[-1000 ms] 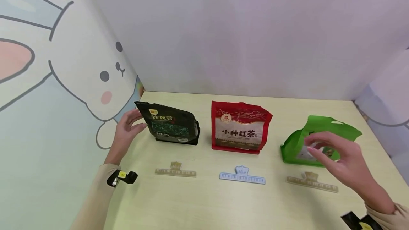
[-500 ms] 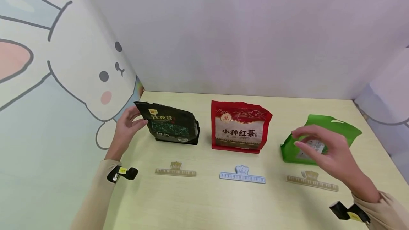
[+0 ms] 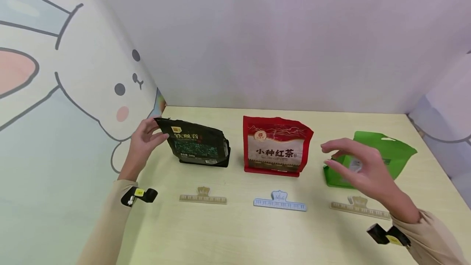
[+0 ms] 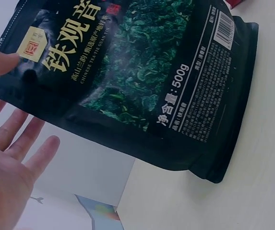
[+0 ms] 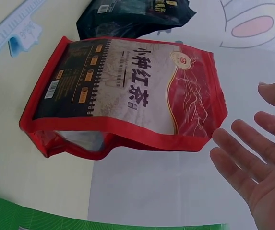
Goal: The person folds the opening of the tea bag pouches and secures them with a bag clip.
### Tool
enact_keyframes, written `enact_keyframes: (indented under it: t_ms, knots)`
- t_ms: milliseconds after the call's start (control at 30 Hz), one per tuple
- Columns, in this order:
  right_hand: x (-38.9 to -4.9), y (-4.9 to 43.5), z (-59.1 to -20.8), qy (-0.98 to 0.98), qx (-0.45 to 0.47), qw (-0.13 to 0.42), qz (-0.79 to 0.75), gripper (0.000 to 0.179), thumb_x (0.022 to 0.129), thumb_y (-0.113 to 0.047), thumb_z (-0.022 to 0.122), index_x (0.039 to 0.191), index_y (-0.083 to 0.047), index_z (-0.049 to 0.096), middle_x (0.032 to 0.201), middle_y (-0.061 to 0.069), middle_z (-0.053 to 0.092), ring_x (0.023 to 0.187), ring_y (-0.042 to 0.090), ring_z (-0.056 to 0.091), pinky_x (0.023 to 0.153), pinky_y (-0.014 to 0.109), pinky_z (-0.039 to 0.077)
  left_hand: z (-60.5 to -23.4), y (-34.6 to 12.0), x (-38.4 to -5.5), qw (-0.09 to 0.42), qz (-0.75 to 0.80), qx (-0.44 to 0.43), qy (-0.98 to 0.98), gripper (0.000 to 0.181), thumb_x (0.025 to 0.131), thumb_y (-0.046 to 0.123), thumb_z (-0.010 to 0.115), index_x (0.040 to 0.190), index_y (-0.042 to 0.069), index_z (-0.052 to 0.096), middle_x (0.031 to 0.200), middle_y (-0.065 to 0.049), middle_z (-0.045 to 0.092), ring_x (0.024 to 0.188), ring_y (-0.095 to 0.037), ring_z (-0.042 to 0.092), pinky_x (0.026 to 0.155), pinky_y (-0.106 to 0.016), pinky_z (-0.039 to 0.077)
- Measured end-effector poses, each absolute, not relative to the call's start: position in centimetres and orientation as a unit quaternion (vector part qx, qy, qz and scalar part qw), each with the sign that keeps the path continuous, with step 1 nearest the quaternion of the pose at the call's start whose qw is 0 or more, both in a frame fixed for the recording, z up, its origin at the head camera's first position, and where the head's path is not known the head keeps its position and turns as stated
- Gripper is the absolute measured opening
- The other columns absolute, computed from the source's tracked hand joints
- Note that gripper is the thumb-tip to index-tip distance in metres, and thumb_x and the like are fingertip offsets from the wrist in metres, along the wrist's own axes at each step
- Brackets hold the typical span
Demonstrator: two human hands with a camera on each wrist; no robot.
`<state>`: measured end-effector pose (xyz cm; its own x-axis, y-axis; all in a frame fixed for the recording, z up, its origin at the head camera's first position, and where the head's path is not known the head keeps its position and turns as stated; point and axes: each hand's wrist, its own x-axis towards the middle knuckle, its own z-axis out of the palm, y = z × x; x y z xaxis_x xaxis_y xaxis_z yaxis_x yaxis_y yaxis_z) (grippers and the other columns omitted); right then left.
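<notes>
Right fingers moved toward red bag, spread; left fingers, parted, straddle black bag.

Sleeves are beige; wrist cameras black, yellow-labelled.

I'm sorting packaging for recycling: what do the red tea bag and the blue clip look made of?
Red tea bag: probably plastic film, satin-looking, given its soft sheen and folded side. Blue clip: likely moulded plastic, fairly matte, given its clean-edged crown shape.
</notes>
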<state>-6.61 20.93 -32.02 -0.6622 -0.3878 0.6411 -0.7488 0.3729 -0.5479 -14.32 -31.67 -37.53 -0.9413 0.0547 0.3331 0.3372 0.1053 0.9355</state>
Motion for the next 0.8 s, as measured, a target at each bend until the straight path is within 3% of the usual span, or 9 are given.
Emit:
enact_keyframes:
  t_ms: [233,500,800]
  knots:
    - [-6.9,19.1,-31.6,-0.808,0.347,0.201,0.432,0.05,0.059,0.023,0.071,0.104,0.002,0.066,0.1,0.009,0.066,0.087,0.005,0.062,0.071,0.017,0.05,-36.5,-31.6,-14.7,0.113,-0.663,-0.147,-0.725,0.051,0.084,-0.011,0.064,0.131,0.004,0.051,0.112,-0.002,0.06,0.107,-0.014,0.056,0.09,-0.02,0.045]
    - [-8.8,18.3,-34.0,-0.811,0.35,0.186,0.43,0.053,0.064,0.016,0.075,0.112,-0.006,0.065,0.105,0.005,0.065,0.092,0.008,0.061,0.073,0.02,0.05,-35.3,-31.5,-15.0,0.109,-0.658,-0.148,-0.73,0.046,0.082,-0.012,0.065,0.126,-0.001,0.054,0.108,-0.002,0.063,0.1,-0.013,0.059,0.086,-0.02,0.047]
    - [-9.7,16.7,-34.5,-0.809,0.358,0.159,0.439,0.051,0.068,0.008,0.078,0.113,-0.012,0.065,0.105,0.002,0.065,0.084,0.008,0.06,0.075,0.023,0.049,-33.9,-31.2,-14.9,0.102,-0.621,-0.154,-0.762,0.038,0.08,-0.008,0.07,0.117,-0.006,0.059,0.111,-0.013,0.058,0.098,-0.017,0.059,0.085,-0.022,0.048]
